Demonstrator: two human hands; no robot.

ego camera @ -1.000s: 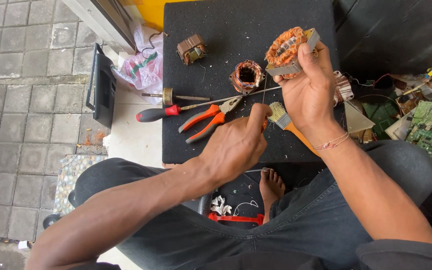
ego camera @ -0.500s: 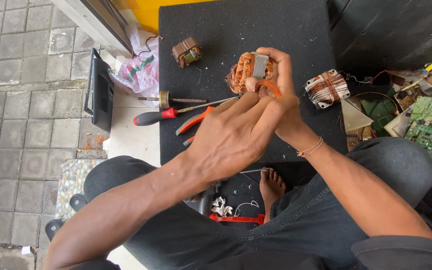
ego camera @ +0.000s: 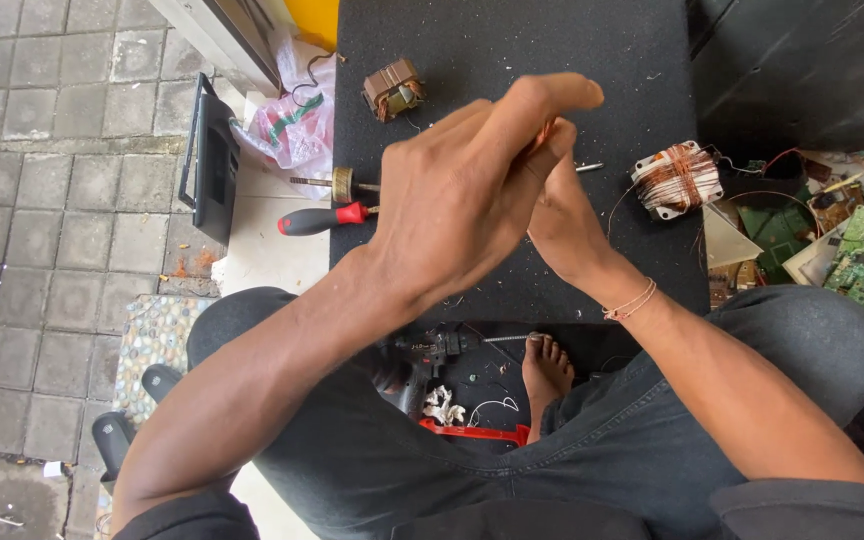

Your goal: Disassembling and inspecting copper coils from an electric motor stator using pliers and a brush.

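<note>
Covering the right hand (ego camera: 562, 215) above the black table (ego camera: 512, 40), the left hand (ego camera: 462, 190) hides a copper coil (ego camera: 546, 132) pinched between both sets of fingers, so thin wire could cut skin or the coil drop onto the screwdriver (ego camera: 322, 218).

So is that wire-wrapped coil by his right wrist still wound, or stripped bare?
Wound: copper wire still wraps the coil, with loose strands trailing off.

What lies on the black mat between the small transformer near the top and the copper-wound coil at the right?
In the head view, the person's left hand and right hand, clasped together, fill the stretch between the small transformer and the copper-wound coil; black mat shows around them.
</note>
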